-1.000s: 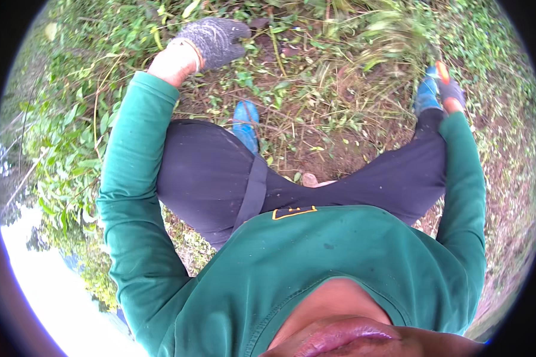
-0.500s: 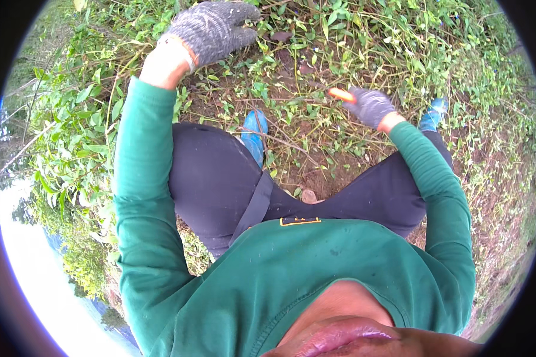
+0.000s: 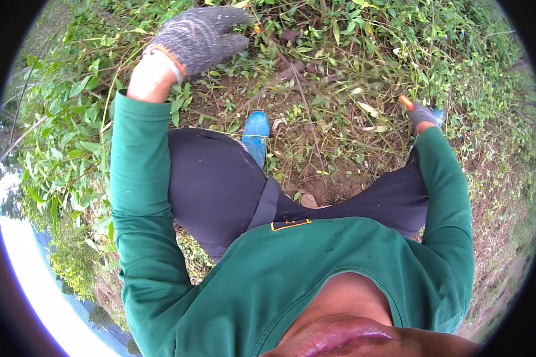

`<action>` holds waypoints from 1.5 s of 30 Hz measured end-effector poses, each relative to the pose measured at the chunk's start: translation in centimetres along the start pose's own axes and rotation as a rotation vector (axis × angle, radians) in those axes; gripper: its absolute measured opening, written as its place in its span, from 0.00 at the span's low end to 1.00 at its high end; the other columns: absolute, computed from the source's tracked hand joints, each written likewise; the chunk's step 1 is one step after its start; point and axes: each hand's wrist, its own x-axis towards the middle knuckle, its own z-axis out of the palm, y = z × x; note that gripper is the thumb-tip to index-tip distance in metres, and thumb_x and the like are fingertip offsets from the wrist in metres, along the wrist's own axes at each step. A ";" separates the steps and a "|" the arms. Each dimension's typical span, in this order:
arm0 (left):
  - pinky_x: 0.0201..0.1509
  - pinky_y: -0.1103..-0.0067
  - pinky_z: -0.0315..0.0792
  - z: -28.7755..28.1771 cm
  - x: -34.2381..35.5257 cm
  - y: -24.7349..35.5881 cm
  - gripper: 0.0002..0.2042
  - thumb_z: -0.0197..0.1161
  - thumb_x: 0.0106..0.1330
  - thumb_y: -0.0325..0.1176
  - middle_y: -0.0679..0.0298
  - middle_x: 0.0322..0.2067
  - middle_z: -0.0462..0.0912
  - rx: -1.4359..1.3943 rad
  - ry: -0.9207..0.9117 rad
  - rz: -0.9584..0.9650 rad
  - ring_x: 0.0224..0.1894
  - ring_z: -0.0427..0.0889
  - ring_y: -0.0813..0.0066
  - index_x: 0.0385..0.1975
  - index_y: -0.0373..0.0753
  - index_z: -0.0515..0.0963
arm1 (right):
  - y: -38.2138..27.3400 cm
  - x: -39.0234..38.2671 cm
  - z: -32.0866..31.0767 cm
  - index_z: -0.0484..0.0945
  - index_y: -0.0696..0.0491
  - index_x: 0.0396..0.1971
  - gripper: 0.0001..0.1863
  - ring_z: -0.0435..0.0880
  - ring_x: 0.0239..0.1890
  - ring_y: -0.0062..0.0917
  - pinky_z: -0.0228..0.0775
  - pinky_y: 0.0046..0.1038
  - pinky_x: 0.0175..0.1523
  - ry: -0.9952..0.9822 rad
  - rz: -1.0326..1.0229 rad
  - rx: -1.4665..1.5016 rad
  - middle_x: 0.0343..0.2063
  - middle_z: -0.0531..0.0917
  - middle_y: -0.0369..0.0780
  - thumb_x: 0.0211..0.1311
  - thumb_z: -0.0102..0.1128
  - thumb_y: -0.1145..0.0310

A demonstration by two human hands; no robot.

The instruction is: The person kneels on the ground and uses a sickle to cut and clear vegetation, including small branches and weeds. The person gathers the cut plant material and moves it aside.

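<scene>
My left hand [image 3: 199, 38], in a grey knitted glove with an orange cuff edge, is over the weeds at the upper left. Its thumb and fingers are apart and nothing shows between them. Far to the right, my right hand [image 3: 424, 114], also in a dark glove, is closed round an orange-handled tool [image 3: 406, 102]. Only the handle's orange end shows plainly; the working end cannot be made out. Low green weeds [image 3: 363, 53] and cut or flattened stems lie on brown soil [image 3: 315, 184] between the two hands.
My blue left boot [image 3: 256, 134] stands on the soil, and the other blue boot [image 3: 439, 115] is partly hidden behind my right hand. A thin stick [image 3: 304, 98] crosses the ground. Taller leafy plants [image 3: 71, 143] grow close at the left. A pale stone [image 3: 308, 200] lies near my legs.
My right hand has swung to the right with the orange-handled tool, from between the boots to beside the right boot. The left hand has shifted slightly left. Some weeds in the middle look blurred.
</scene>
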 end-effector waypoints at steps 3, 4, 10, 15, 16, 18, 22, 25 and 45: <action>0.54 0.71 0.71 -0.2 -0.4 -0.4 0.20 0.62 0.61 0.41 0.54 0.49 0.78 -0.006 -0.007 -0.025 0.51 0.77 0.59 0.51 0.40 0.74 | -1.8 -3.2 -5.1 0.72 0.49 0.44 0.17 0.81 0.41 0.43 0.70 0.43 0.48 -0.097 0.224 -0.159 0.36 0.82 0.48 0.61 0.52 0.54; 0.54 0.71 0.71 -0.9 0.0 0.3 0.20 0.62 0.61 0.41 0.55 0.49 0.78 -0.082 -0.016 -0.052 0.51 0.77 0.60 0.51 0.40 0.74 | -2.3 -3.9 -3.9 0.72 0.49 0.43 0.17 0.81 0.39 0.44 0.70 0.43 0.47 -0.011 0.176 -0.092 0.34 0.82 0.48 0.62 0.51 0.54; 0.51 0.71 0.73 -1.2 1.9 2.9 0.20 0.61 0.61 0.42 0.55 0.47 0.79 -0.159 0.061 0.084 0.47 0.80 0.60 0.52 0.42 0.74 | -13.9 -2.9 -4.0 0.71 0.50 0.39 0.18 0.81 0.29 0.43 0.72 0.43 0.37 0.139 -0.083 0.310 0.26 0.81 0.47 0.61 0.53 0.50; 0.49 0.69 0.73 -1.0 2.7 5.0 0.21 0.60 0.61 0.42 0.52 0.43 0.80 -0.125 -0.141 -0.042 0.45 0.80 0.56 0.52 0.42 0.73 | -22.2 -2.5 -2.5 0.72 0.50 0.46 0.25 0.82 0.36 0.42 0.71 0.40 0.44 -0.194 -0.429 0.076 0.33 0.82 0.47 0.60 0.51 0.45; 0.49 0.69 0.73 -0.5 2.6 4.5 0.21 0.60 0.61 0.42 0.52 0.43 0.80 -0.059 -0.159 -0.013 0.45 0.80 0.56 0.52 0.42 0.73 | -20.4 -1.3 -1.6 0.70 0.49 0.50 0.29 0.79 0.41 0.42 0.68 0.40 0.49 -0.234 -0.256 0.133 0.39 0.79 0.47 0.59 0.46 0.40; 0.51 0.71 0.73 1.2 2.1 3.2 0.20 0.60 0.61 0.39 0.54 0.46 0.79 0.083 -0.104 0.154 0.47 0.80 0.61 0.53 0.41 0.73 | -12.7 0.6 0.0 0.65 0.46 0.58 0.40 0.74 0.52 0.41 0.61 0.40 0.57 -0.309 0.096 0.240 0.50 0.74 0.48 0.56 0.36 0.31; 0.54 0.74 0.72 1.0 0.8 2.7 0.20 0.62 0.61 0.35 0.58 0.50 0.79 -0.541 -0.193 -0.057 0.49 0.79 0.69 0.54 0.39 0.73 | -0.2 -1.9 -0.8 0.75 0.52 0.47 0.27 0.80 0.45 0.46 0.70 0.40 0.47 0.317 0.406 0.376 0.40 0.81 0.51 0.63 0.42 0.45; 0.52 0.75 0.73 0.4 0.6 2.1 0.20 0.61 0.62 0.34 0.57 0.48 0.80 -0.421 -0.176 -0.032 0.49 0.79 0.69 0.54 0.40 0.73 | 5.6 -2.8 -2.2 0.76 0.53 0.41 0.24 0.80 0.42 0.48 0.69 0.43 0.47 0.286 0.664 0.200 0.37 0.81 0.53 0.55 0.56 0.48; 0.49 0.69 0.73 1.1 1.1 1.1 0.21 0.60 0.60 0.42 0.52 0.44 0.80 -0.047 -0.061 0.127 0.45 0.80 0.57 0.52 0.42 0.74 | -16.1 0.3 0.1 0.64 0.41 0.60 0.25 0.79 0.46 0.41 0.69 0.39 0.52 -0.278 -0.212 0.089 0.46 0.78 0.49 0.67 0.41 0.48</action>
